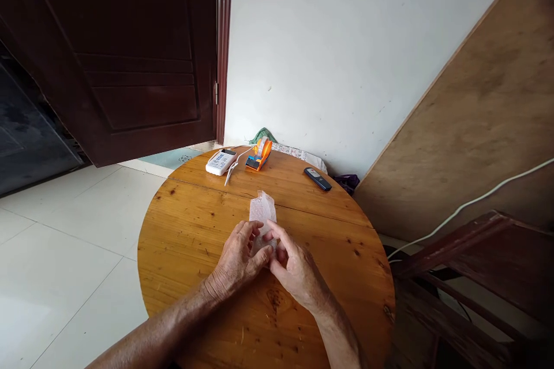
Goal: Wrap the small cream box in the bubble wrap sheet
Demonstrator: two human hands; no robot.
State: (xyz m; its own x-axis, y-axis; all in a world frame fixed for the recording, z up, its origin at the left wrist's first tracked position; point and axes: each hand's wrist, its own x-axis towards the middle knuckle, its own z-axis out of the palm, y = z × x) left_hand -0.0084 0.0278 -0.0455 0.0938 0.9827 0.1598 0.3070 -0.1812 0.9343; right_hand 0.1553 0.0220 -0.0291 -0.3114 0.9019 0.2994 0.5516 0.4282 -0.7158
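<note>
white wall and a dark door are filling the top of the frame behind a round wooden table [190, 253]. at centre, the left hand [239, 262] and right hand [294, 268] are pinching the near end of a small bubble wrap piece [262, 209] lying on the table. farther back are sitting a white box [220, 161], an orange tape dispenser [259, 154] and a black remote [317, 179].

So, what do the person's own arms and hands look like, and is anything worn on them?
The left forearm and the right forearm are bare up to the picture's edge; no sleeve shows. The left hand and the right hand wear no gloves. I see no watch, bracelet or ring at this size.
</note>
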